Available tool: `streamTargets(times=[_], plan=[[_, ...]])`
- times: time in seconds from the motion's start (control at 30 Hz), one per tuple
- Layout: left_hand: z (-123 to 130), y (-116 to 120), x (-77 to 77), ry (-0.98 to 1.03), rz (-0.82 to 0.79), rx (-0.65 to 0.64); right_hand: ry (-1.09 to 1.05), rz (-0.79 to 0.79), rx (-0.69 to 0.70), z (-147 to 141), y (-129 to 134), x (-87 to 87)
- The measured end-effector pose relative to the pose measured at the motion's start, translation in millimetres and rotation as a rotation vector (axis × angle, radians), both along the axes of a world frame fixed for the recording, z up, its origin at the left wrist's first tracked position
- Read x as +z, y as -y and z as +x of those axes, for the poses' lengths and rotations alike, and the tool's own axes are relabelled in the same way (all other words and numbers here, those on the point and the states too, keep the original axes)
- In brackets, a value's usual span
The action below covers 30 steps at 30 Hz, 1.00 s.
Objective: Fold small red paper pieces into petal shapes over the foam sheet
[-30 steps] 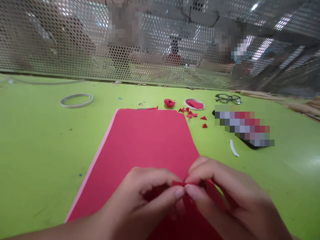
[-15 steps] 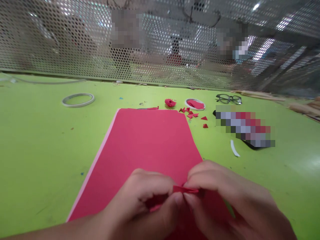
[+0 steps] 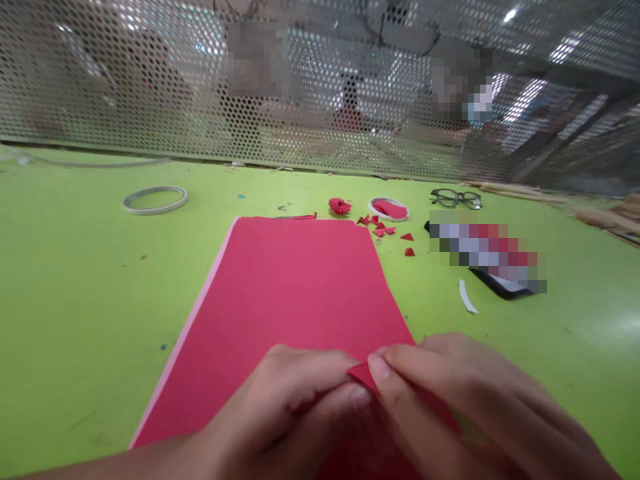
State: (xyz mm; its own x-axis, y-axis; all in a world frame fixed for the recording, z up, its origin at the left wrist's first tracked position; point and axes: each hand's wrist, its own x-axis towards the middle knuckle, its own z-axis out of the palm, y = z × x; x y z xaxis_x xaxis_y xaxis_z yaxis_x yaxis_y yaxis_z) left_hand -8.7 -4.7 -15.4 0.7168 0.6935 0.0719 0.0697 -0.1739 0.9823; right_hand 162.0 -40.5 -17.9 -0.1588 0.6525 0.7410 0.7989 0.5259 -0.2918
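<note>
Between my two hands is a small folded piece of red paper [image 3: 363, 375], its pointed end showing at the fingertips. My left hand [image 3: 295, 400] pinches it from the left between thumb and forefinger. From the right, my right hand [image 3: 450, 400] grips it, thumb tip pressed on its face. Both hands are above a large sheet of red paper [image 3: 305, 287] that lies on the green table, a paler edge showing along its left side. Past the sheet's far right corner lie several small folded red triangles [image 3: 384, 231] and a round pleated red paper piece [image 3: 340, 206].
A white tape ring [image 3: 155, 200] lies at the back left, another ring [image 3: 389, 209] with red paper pieces inside at the back. Glasses [image 3: 456, 199], a partly blurred phone-like object [image 3: 505, 290] and a white strip [image 3: 467, 297] are at right. A perforated metal screen [image 3: 310, 127] borders the table's far edge.
My right thumb and fingers have shifted onto the upper face of the folded red paper. The paper has turned, so a pointed flat face shows instead of its thin edge.
</note>
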Motion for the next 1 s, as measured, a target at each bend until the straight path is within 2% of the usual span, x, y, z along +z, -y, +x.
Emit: streamTargets(times=[0.1, 0.2, 0.27, 0.4, 0.43, 0.5, 0.63, 0.7, 0.8, 0.9, 1.0], plan=[[1.8, -1.1, 4.3, 0.001, -0.036, 0.029, 0.113, 0.104, 0.031, -2.6, -3.0, 4.8], [5.5, -1.8, 7.8, 0.024, -0.134, 0.109, 0.297, 0.094, 0.131, 0.2, -5.1, 17.3], [7.1, -1.7, 9.5, 0.060, -0.224, 0.138, 0.368, 0.085, 0.141, 2.3, -5.0, 22.1], [7.1, -0.6, 9.2, 0.121, -0.347, 0.172, 0.431, 0.054, 0.124, 3.7, -4.7, 15.7], [7.1, -0.5, 8.2, 0.125, -0.352, 0.187, 0.398, 0.108, 0.147, 4.1, -4.8, 12.8], [7.7, -0.7, 5.7, 0.117, -0.326, 0.217, 0.385, -0.122, 0.208, 5.8, -5.0, 9.1], [8.3, -1.1, 2.6, 0.027, -0.237, 0.143, 0.002, -0.347, 0.270, 13.0, -3.6, 12.6], [6.9, -0.9, 2.8, -0.080, -0.124, 0.068, -0.143, -0.389, 0.310, 16.2, -2.3, 16.5], [4.6, -0.6, 3.9, -0.249, 0.081, 0.027, -0.174, -0.475, 0.390, 17.7, -1.4, 20.1], [5.8, -1.1, 4.6, -0.298, 0.186, 0.078, -0.246, -0.559, 0.367, 15.8, -3.0, 20.0], [8.5, -1.7, 4.4, -0.259, 0.194, 0.182, -0.383, -0.681, 0.267, 12.3, -5.9, 17.5]])
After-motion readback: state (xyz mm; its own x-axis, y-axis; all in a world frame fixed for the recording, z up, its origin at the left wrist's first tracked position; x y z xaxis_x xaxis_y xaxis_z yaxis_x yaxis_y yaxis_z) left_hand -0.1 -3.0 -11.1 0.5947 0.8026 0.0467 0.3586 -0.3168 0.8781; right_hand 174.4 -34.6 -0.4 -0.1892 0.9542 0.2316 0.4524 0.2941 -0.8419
